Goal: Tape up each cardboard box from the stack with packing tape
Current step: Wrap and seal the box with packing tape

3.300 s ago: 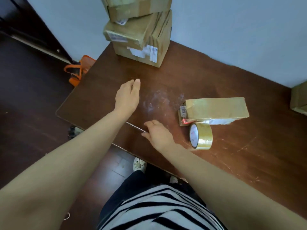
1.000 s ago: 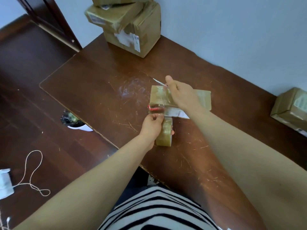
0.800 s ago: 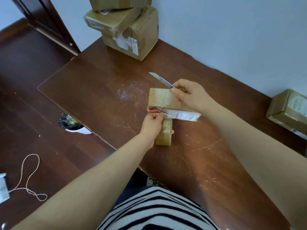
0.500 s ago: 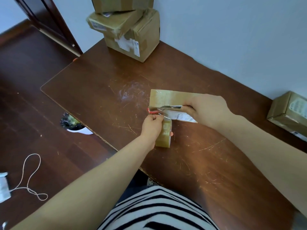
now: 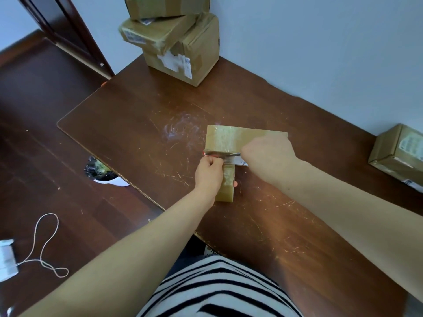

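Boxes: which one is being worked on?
The flat box mid-table: left hand holds the tape roll and right hand the knife at its near edge. The corner stack and right-edge box sit untouched.

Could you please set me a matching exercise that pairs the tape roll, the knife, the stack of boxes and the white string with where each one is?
Things:
1. tape roll
2. knife
3. stack of boxes
4. white string

Places:
A. on the floor
B. at the far corner of the table
C. gripped by the left hand
D. held in the right hand

Pairs: 1-C, 2-D, 3-B, 4-A.
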The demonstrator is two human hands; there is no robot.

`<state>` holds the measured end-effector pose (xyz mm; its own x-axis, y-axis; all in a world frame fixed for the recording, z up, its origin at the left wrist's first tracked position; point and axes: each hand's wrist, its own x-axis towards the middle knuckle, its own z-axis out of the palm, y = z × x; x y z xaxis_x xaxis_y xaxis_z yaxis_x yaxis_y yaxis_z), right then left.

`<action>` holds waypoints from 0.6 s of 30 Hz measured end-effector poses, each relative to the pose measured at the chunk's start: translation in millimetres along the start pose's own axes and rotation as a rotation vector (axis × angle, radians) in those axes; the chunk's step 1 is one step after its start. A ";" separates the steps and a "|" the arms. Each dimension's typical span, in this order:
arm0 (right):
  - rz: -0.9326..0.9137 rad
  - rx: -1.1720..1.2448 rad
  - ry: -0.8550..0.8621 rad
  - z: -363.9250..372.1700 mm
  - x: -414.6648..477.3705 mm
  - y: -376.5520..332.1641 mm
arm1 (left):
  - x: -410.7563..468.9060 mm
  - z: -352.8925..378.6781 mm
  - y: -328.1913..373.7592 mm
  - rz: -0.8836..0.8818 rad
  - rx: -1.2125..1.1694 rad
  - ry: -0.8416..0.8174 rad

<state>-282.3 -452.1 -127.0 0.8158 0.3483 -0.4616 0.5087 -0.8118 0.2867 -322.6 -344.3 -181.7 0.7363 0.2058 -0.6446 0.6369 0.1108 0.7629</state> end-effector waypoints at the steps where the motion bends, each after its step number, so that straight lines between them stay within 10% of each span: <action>1: -0.008 -0.009 -0.017 0.2 1.7 -2.3 | -0.3 0.5 1.6 0.013 0.017 0.004; 7: 0.026 0.022 -0.021 24.6 10.6 1.4 | 1.6 -2.1 3.1 0.036 0.039 0.026; 18: 0.234 0.953 -0.213 136.0 -11.3 1.0 | 4.6 -1.2 -0.4 -0.017 0.056 0.005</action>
<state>-328.5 -520.6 -235.7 0.7538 0.1159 -0.6468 -0.1667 -0.9184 -0.3589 -319.8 -342.2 -185.0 0.7243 0.2096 -0.6568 0.6611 0.0594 0.7480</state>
